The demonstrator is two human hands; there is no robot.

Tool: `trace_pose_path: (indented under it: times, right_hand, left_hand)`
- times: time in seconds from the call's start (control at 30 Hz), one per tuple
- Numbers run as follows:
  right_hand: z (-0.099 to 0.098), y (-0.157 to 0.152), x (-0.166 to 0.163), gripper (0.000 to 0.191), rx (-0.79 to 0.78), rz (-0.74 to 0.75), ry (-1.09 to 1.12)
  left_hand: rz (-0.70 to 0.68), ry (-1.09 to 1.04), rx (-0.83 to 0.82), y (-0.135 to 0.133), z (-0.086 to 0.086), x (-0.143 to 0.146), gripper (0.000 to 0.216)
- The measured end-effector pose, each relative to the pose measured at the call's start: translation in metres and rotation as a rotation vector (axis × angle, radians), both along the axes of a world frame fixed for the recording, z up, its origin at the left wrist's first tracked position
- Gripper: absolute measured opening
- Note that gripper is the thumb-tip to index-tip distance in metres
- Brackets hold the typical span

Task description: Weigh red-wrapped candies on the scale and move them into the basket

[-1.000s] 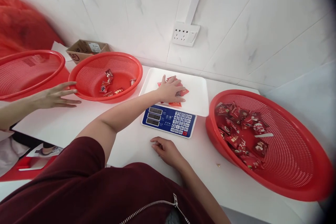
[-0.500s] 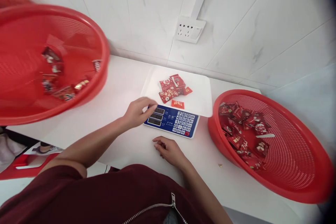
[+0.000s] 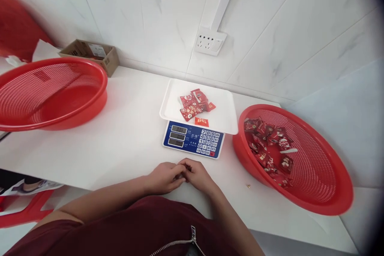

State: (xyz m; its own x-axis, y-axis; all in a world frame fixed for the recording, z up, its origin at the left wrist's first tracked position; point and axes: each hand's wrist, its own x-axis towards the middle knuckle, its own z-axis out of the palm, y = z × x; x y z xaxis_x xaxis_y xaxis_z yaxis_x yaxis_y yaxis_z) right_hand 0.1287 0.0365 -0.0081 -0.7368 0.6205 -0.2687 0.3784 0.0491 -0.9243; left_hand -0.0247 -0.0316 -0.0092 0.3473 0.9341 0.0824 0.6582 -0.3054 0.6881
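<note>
My left hand (image 3: 166, 177) and my right hand (image 3: 196, 172) meet at the fingers over the white table (image 3: 126, 144), just in front of a blue digital scale (image 3: 193, 139). The fingers of both are bent and closed together. What lies between them, if anything, is hidden. On the scale sits a white tray (image 3: 223, 106) bearing several red snack packets (image 3: 195, 104) in a loose pile. A smaller orange-red packet (image 3: 201, 122) lies by itself at the tray's near edge. Lit digits show on the scale's displays.
At right, a red plastic basket (image 3: 333, 168) holds many red packets (image 3: 267, 144) and a white strip. Another red basket (image 3: 90, 116) stands at left, before a cardboard box (image 3: 111, 60). A tiny gold scrap (image 3: 248, 186) lies near the right basket. A socket (image 3: 210, 42) is on the wall.
My left hand has come down from the scale's display to meet my right hand. The basket of packets at upper left has gone from there; a lower basket and the cardboard box now show.
</note>
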Motion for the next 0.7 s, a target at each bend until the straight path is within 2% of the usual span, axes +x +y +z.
trace_pose_path:
  times: [0.07,0.17,0.23,0.33,0.4,0.5,0.6,0.7]
  right_hand:
    - [-0.001,-0.002,-0.001,0.021,0.002,-0.026,-0.006]
    - [-0.005,-0.004,-0.002,0.019,-0.008,-0.089,-0.038]
    - [-0.009,-0.005,-0.002,0.018,-0.014,-0.137,-0.054]
    - [-0.012,-0.007,-0.003,0.018,-0.005,-0.170,-0.065]
    - [-0.013,-0.008,-0.003,0.018,0.009,-0.180,-0.071]
    - [-0.012,-0.009,-0.004,0.019,0.036,-0.205,-0.079]
    - [-0.012,-0.012,-0.006,0.020,0.078,-0.235,-0.081]
    - [-0.014,-0.015,-0.007,0.020,0.125,-0.273,-0.086]
  left_hand:
    - [-0.037,0.013,0.058,0.000,0.003,-0.003,0.011]
    - [-0.018,0.029,0.304,0.003,0.023,-0.029,0.018]
    - [0.177,0.055,0.501,0.004,0.043,-0.062,0.020]
    - [0.630,0.204,0.691,0.001,0.071,-0.128,0.024]
    - [0.827,0.354,0.684,-0.004,0.081,-0.172,0.032]
    - [0.957,0.463,0.478,-0.016,0.080,-0.215,0.051]
    - [0.963,0.511,0.325,-0.023,0.072,-0.226,0.047]
    - [0.905,0.662,0.333,-0.023,0.069,-0.216,0.036]
